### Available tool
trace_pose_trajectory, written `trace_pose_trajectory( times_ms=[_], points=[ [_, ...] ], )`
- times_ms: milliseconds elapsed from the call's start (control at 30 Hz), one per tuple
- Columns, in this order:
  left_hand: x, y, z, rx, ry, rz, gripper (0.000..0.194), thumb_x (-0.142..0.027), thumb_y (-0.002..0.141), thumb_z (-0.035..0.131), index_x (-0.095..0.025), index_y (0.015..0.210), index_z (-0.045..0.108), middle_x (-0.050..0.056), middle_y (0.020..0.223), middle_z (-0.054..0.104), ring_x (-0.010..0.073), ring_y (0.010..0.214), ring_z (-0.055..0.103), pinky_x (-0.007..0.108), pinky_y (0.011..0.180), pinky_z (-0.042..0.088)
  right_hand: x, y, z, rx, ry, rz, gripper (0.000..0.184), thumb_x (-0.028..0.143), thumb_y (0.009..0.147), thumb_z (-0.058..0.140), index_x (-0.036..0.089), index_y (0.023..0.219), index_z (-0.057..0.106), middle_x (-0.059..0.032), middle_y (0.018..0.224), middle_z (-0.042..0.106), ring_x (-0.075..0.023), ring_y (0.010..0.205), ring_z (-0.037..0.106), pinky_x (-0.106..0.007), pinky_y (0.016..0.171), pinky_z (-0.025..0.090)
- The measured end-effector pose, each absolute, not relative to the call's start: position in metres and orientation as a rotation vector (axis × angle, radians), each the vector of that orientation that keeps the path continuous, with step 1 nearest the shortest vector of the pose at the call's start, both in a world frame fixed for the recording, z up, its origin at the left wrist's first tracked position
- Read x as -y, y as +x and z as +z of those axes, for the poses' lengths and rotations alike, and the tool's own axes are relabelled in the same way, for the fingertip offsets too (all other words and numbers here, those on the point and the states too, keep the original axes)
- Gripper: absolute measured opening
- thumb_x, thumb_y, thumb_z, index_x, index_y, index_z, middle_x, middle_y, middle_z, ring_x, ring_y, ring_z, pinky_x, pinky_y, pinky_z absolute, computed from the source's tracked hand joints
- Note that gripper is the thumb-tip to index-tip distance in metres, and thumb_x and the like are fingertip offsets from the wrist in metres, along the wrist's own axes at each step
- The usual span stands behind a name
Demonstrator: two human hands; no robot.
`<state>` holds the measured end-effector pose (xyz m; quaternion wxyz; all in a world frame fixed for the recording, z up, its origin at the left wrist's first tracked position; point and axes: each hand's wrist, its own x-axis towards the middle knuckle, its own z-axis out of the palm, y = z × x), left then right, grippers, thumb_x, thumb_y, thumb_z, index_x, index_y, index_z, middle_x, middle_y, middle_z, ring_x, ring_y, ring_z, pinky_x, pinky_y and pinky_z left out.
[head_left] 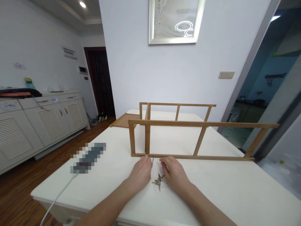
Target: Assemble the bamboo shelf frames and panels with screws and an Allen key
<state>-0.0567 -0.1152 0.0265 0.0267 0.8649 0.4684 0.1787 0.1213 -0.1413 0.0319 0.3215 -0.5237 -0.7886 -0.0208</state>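
Observation:
A wooden frame [174,156] with two ladder-like sides stands on its long edge on the white table, joined by an upright board [147,138] near its left end. My left hand [142,169] is closed at the frame's near bottom rail, and a thin metal rod [152,161] sticks up beside its fingers. My right hand [174,171] is curled just in front of the same rail, thumb and fingertips close together; whatever they pinch is too small to make out. Between my wrists lies a small heap of screws [159,180] on what looks like a clear plastic bag.
Behind the frame's left end a flat wooden panel [124,121] lies on the white table [105,185]. A blurred-out dark device [89,158] with a white cable [58,196] is at the left. The wall rises behind the table; a white cabinet [51,119] stands further left.

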Motion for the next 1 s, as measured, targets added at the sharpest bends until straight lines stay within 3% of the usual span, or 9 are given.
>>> trace_pose_trajectory(
  times_ms=[167, 333, 500, 667, 800, 1000],
  points=[
    [0.119, -0.055, 0.026, -1.278, 2.458, 0.804, 0.019, -0.012, 0.091, 0.031, -0.02, 0.086, 0.048, 0.005, 0.089, 0.056, 0.0191, 0.082, 0.055, 0.033, 0.074, 0.044, 0.145, 0.118, 0.034, 2.084, -1.243, -0.097, 0.028, 0.008, 0.085, 0.048, 0.022, 0.106, 0.061, -0.0067, 0.095, 0.063, -0.0208, 0.089, 0.058, -0.033, 0.076, 0.049],
    [0.121, -0.052, 0.029, -1.12, 2.329, 0.929, 0.018, -0.014, 0.091, 0.03, -0.021, 0.084, 0.045, 0.003, 0.086, 0.053, 0.0166, 0.078, 0.053, 0.031, 0.072, 0.044, 0.143, 0.118, 0.034, 2.108, -1.231, -0.162, 0.02, 0.014, 0.091, 0.045, 0.022, 0.088, 0.064, -0.0054, 0.085, 0.055, -0.0188, 0.077, 0.052, -0.03, 0.063, 0.044],
    [0.118, -0.051, 0.03, -1.075, 2.247, 1.013, 0.017, -0.018, 0.091, 0.033, -0.021, 0.082, 0.047, 0.002, 0.083, 0.054, 0.0162, 0.078, 0.053, 0.03, 0.073, 0.044, 0.141, 0.12, 0.033, 2.109, -1.216, -0.203, 0.02, 0.02, 0.093, 0.046, 0.022, 0.082, 0.063, -0.0041, 0.081, 0.052, -0.0179, 0.075, 0.049, -0.028, 0.061, 0.04],
    [0.107, -0.053, 0.026, -1.199, 2.115, 1.156, 0.008, -0.024, 0.089, 0.044, -0.021, 0.093, 0.05, 0.003, 0.088, 0.056, 0.0173, 0.081, 0.055, 0.033, 0.075, 0.047, 0.14, 0.121, 0.031, 2.073, -1.212, -0.2, 0.017, 0.021, 0.093, 0.048, 0.02, 0.083, 0.061, -0.0047, 0.082, 0.053, -0.0182, 0.076, 0.049, -0.029, 0.064, 0.041],
    [0.093, -0.055, 0.019, -1.358, 2.033, 1.31, 0.017, -0.024, 0.084, 0.05, -0.021, 0.101, 0.047, 0.004, 0.094, 0.056, 0.0187, 0.086, 0.057, 0.036, 0.08, 0.049, 0.138, 0.123, 0.029, 2.055, -1.213, -0.201, 0.016, 0.022, 0.093, 0.048, 0.019, 0.083, 0.06, -0.0049, 0.082, 0.054, -0.0184, 0.077, 0.05, -0.03, 0.066, 0.042],
    [0.083, -0.058, 0.013, -1.449, 1.955, 1.347, 0.019, -0.025, 0.081, 0.054, -0.02, 0.097, 0.046, 0.004, 0.093, 0.054, 0.0189, 0.084, 0.058, 0.036, 0.077, 0.051, 0.138, 0.124, 0.027, 2.042, -1.198, -0.232, 0.015, 0.021, 0.092, 0.051, 0.02, 0.079, 0.056, -0.0045, 0.081, 0.054, -0.0179, 0.076, 0.049, -0.03, 0.066, 0.041]
  ],
)
